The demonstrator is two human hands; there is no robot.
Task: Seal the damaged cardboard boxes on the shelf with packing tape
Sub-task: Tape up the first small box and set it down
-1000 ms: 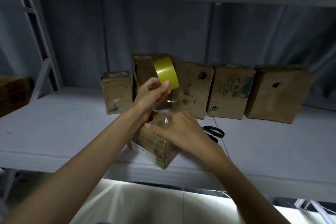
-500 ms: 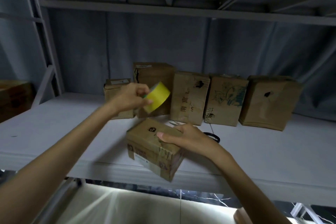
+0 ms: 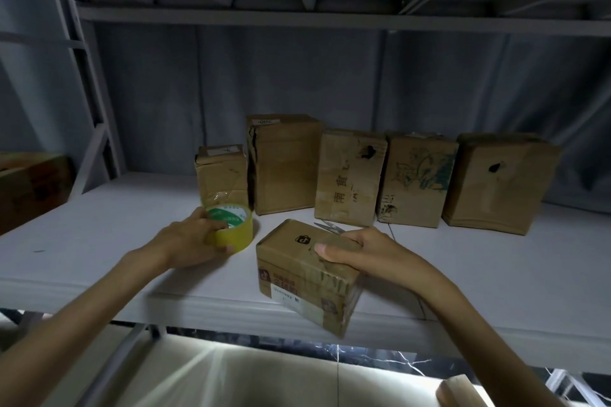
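Cardboard, creased and already taped across its top, is what my right hand (image 3: 370, 253) grips: the small box (image 3: 305, 274) lies tilted at the front edge of the shelf (image 3: 99, 241), one lower corner hanging past the lip. My fingers (image 3: 334, 249) are curled over its top far edge, thumb pressed flat on the lid. If I loosen that hold before sliding the box back, I judge it could tip off the shelf edge.

Just left of the box, my left hand (image 3: 188, 243) is wrapped round the yellow tape roll (image 3: 231, 228), which sits flat on the shelf with its green-printed core facing up. I cannot see a free tape end; if it has stuck back onto the roll, I would have to pick it loose again, and a clear tape end is hard to find in this dim light.

Behind the box, touching or nearly touching its far side, lie the scissors (image 3: 329, 227), mostly hidden by my right hand. Pushing the box back could knock them.

Further behind the box stands a row of five boxes; two of them, the holed box (image 3: 350, 177) and the far-right box (image 3: 499, 183), show open punctures not yet covered.
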